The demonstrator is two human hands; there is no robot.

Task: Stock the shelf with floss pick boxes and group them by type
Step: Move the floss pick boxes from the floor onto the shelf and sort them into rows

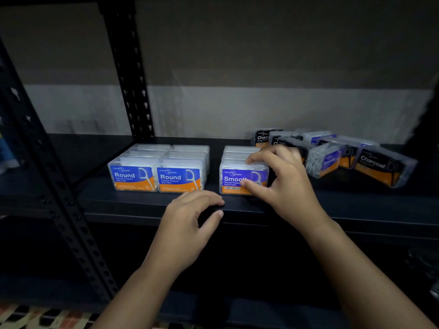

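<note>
Two neat rows of clear "Round" floss pick boxes [156,172] with blue and orange labels stand at the shelf's front left. Right of them is a row of "Smooth" boxes [234,179] with purple labels. My right hand [282,176] grips the front Smooth box, fingers over its top and thumb on its label. My left hand [190,219] hovers at the shelf's front edge [142,210], fingers loosely curled and holding nothing. A loose jumble of black "Charcoal" boxes [377,166] and Smooth boxes [325,160] lies at the back right.
A black perforated upright post [128,74] rises behind the Round rows, and a slanted post [47,162] crosses the left side. A grey wall backs the shelf. A patterned surface [35,317] shows at the bottom left.
</note>
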